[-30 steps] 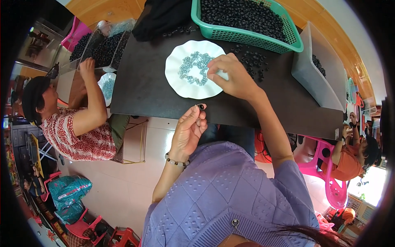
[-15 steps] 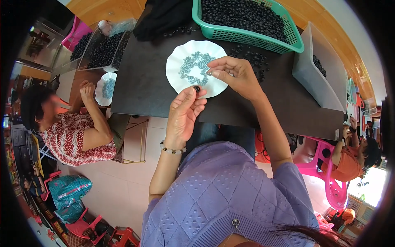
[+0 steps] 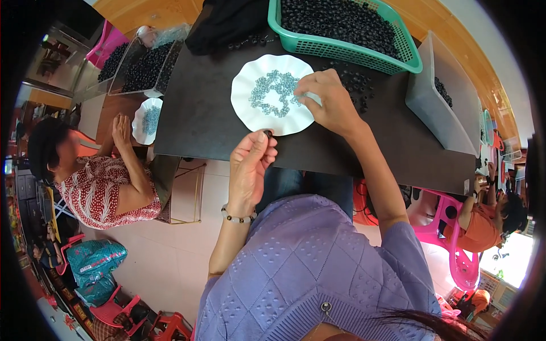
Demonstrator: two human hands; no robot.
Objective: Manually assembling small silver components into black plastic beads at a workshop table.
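My left hand (image 3: 248, 159) is closed, its thumb and fingertips pinching a small round black plastic part (image 3: 268, 133) just below the near rim of the plate. The white wavy-edged plate (image 3: 243, 109) lies on the dark table and bears a loose ring of tiny grey-blue pieces (image 3: 277, 91). Over the plate's right side, my right hand (image 3: 333, 102) comes down with thumb and fingers drawn together at the edge of those pieces. Whatever sits between its fingertips is too small to make out.
Behind the plate stands a green basket (image 3: 301, 44) full of black parts, with loose black parts (image 3: 355, 82) beside it. A translucent bin (image 3: 426, 96) is at right, black cloth (image 3: 227, 25) at far left. Another person (image 3: 114, 187) works at left beside a second plate (image 3: 138, 128).
My right hand has moved from near the black part up and right to the tiny pieces. My left hand has dropped slightly and tilted the black part, whose hole faced up before.
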